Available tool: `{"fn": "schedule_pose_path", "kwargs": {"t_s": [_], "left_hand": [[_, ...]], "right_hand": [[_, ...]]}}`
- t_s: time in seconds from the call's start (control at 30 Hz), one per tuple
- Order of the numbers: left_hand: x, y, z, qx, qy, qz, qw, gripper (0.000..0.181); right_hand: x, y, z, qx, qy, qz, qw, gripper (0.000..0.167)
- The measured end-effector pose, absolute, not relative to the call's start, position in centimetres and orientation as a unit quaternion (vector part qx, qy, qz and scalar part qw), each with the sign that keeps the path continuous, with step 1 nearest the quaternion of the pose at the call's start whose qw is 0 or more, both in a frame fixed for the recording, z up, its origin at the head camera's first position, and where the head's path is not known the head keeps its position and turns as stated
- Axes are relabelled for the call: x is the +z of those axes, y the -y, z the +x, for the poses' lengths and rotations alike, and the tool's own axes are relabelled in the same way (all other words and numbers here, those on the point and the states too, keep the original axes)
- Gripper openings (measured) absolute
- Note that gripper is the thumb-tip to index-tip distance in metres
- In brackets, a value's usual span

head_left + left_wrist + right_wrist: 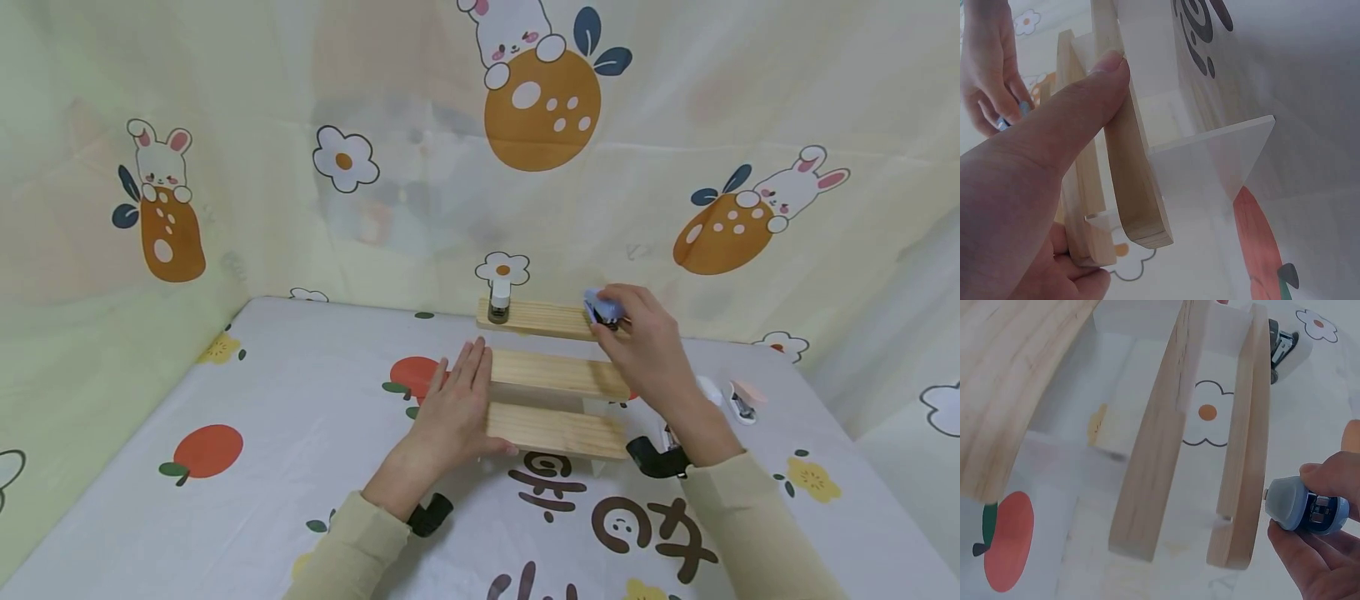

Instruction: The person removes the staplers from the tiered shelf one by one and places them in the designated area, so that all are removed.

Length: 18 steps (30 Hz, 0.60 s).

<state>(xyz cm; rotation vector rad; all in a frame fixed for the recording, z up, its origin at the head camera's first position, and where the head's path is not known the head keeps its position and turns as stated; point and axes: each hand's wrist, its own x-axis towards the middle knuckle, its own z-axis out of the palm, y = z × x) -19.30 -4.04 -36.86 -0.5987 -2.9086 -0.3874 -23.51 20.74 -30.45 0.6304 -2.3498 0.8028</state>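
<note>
A three-tier wooden rack (558,429) with whitish translucent side supports stands on the table. My left hand (453,412) rests against its left end, fingers straight, thumb (1110,65) on the front board's edge. My right hand (648,342) pinches a light-blue mini stapler (603,307) between thumb and fingers at the right end of the top board (543,319). In the right wrist view this stapler (1288,501) is right beside that board; whether it touches cannot be told. A white stapler (499,298) stands upright on the top board's left end.
On the table to the right lies a pink-and-white stapler (744,402). Another white item (708,390) is partly hidden behind my right wrist. A patterned cloth (420,208) hangs behind the table, and a printed cloth (300,400) covers it.
</note>
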Motion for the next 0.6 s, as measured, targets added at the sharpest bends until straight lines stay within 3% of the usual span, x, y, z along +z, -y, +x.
{"fn": "schedule_pose_path", "kwargs": {"t_s": [0.6], "left_hand": [[-36.8, 3.9, -19.4, -0.132, 0.969, -0.197, 0.070, 0.134]], "right_hand": [[-30.5, -23.1, -22.4, 0.288, 0.897, 0.194, 0.273, 0.045]]}}
